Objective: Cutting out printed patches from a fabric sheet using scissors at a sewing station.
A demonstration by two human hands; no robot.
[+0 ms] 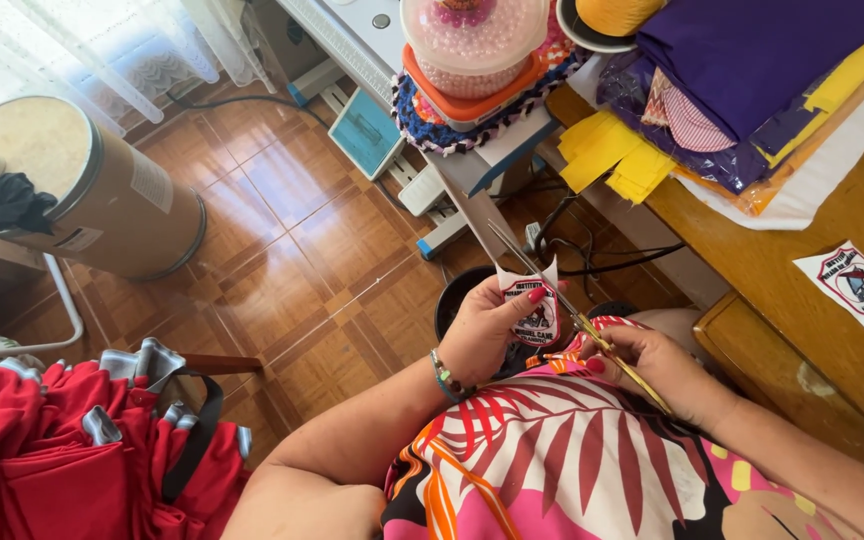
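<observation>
Left hand (487, 335) pinching, right hand (652, 365) gripping, forearms bent inward.

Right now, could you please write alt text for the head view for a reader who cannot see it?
A person's left hand holds a shield-shaped printed patch while the right hand cuts along its edge with gold-handled scissors. Folded fabrics lie on the wooden table.

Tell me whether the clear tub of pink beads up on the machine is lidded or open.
Lidded. The tub of pink beads has a clear cover across its top, with beads showing through it, and sits on an orange container.
</observation>
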